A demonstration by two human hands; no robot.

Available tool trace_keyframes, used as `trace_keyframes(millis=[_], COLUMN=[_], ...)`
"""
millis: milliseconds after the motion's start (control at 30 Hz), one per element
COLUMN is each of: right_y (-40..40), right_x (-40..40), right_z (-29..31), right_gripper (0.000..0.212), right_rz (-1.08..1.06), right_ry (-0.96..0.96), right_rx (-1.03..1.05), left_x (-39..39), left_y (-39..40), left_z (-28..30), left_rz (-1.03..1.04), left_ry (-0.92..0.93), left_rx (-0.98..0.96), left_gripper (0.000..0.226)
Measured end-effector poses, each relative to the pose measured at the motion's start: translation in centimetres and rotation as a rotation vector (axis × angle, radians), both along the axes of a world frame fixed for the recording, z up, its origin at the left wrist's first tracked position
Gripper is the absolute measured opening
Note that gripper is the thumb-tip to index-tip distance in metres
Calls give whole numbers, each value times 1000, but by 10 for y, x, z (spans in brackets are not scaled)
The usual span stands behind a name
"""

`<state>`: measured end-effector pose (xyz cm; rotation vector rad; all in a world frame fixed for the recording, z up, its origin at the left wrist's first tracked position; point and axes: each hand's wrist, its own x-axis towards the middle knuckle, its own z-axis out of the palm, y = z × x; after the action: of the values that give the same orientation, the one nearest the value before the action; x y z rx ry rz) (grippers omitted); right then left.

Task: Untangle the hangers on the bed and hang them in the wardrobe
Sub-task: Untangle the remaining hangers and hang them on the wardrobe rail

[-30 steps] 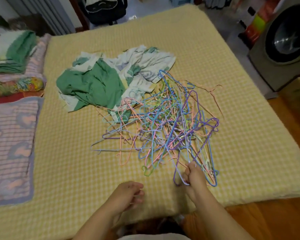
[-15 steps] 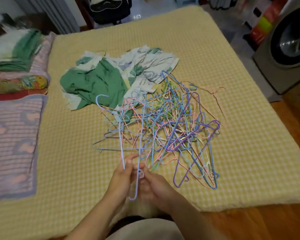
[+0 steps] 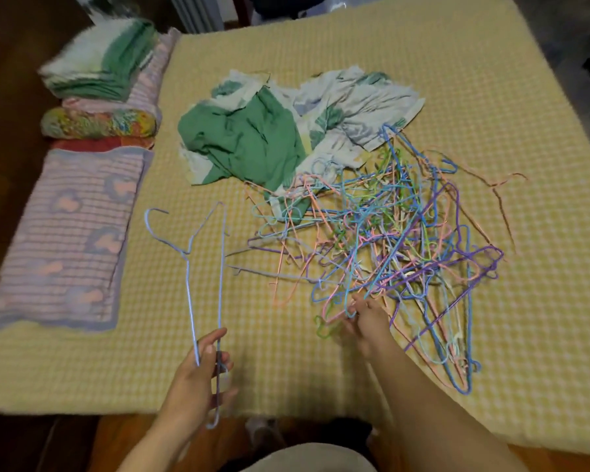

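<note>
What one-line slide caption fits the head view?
Left hand holds a freed light-blue hanger while the right hand picks at the tangled hanger pile on the yellow bed.

Left hand (image 3: pixel 198 376) curled in a closed grip, raised; right hand (image 3: pixel 367 320) reaches forward, fingers pinching.

Bed (image 3: pixel 491 80), yellow checked cover. On it: hanger tangle (image 3: pixel 389 240), crumpled cloth (image 3: pixel 269 137), folded blankets (image 3: pixel 69 240) at left edge.
</note>
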<state>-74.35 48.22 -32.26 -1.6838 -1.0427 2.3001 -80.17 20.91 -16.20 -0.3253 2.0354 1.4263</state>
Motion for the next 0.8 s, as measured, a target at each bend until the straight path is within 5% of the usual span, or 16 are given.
trace_keyframes(millis=[167,300,500,800], right_y=[-9,-17,10,66], right_x=[22,42,54,28], right_z=[46,54,68,9], right_gripper=[15,16,7,18], right_rz=[-63,-160,-194,-64], right_ry=[52,-137,-76,-279], right_rx=[83,155,-4,85], left_x=[-6,-8,-7,6], left_y=[13,31,53,53], left_z=[10,20,32,13], left_rz=[-17,-67,-155,-193], left_ry=[24,65,77,57], left_rx=[73,110,128,23], left_gripper=[30,29,29,29])
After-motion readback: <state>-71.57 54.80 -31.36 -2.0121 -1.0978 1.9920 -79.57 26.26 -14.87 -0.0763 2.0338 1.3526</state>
